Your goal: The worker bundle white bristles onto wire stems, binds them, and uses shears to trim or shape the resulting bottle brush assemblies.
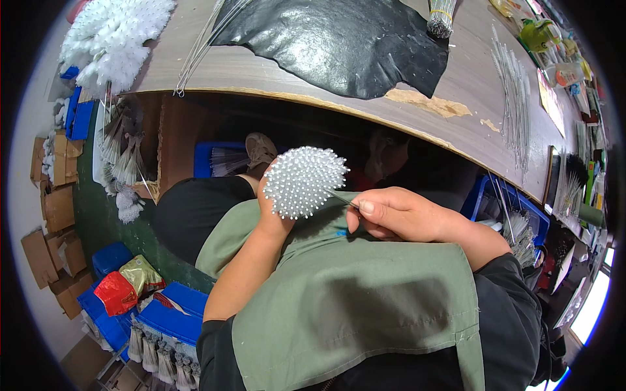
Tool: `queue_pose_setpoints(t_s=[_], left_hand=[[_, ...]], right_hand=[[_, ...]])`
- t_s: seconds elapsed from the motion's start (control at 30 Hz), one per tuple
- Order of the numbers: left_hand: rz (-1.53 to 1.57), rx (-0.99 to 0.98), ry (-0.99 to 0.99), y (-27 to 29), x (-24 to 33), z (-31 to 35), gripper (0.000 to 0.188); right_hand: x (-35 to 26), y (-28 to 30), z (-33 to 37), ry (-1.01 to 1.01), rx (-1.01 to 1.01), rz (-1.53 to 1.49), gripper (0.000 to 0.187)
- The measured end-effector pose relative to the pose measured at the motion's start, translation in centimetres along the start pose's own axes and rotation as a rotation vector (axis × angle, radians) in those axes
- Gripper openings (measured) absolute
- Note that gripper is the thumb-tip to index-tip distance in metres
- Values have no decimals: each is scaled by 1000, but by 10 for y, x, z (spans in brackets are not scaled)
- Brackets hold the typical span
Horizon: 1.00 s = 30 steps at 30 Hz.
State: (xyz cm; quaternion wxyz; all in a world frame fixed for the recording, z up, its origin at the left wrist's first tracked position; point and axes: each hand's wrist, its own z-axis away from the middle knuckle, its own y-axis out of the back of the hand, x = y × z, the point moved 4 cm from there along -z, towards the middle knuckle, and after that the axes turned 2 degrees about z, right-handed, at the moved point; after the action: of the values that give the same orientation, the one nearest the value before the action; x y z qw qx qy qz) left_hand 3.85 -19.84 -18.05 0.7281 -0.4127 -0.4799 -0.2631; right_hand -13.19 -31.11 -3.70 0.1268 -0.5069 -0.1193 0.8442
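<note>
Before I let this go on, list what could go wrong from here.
1. The bundle is held up by the left hand alone; if that grip loosens, it could drop or splay.
2. The thin rod in the right hand meets the bundle's right side, so a slip might scratch or push aside the white tips.
3. Wires reach the table's near edge, so a bump might knock them off.

left hand [271, 217] holds a white-tipped bundle [304, 182], right hand [401, 214] a rod [343, 199].
</note>
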Motion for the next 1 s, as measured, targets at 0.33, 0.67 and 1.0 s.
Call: queue_pose_setpoints(t_s=[0.33,0.67,1.0], left_hand=[[-1141,-73,-422,-46,77,3,44],[-973,73,-614,-54,77,15,67],[-394,-207,-234,-41,52,-3,36]], right_hand=[[2,7,-29,216,388,420,92],[-5,16,-77,577,717,208,96],[6,22,-69,565,269,239,71]])
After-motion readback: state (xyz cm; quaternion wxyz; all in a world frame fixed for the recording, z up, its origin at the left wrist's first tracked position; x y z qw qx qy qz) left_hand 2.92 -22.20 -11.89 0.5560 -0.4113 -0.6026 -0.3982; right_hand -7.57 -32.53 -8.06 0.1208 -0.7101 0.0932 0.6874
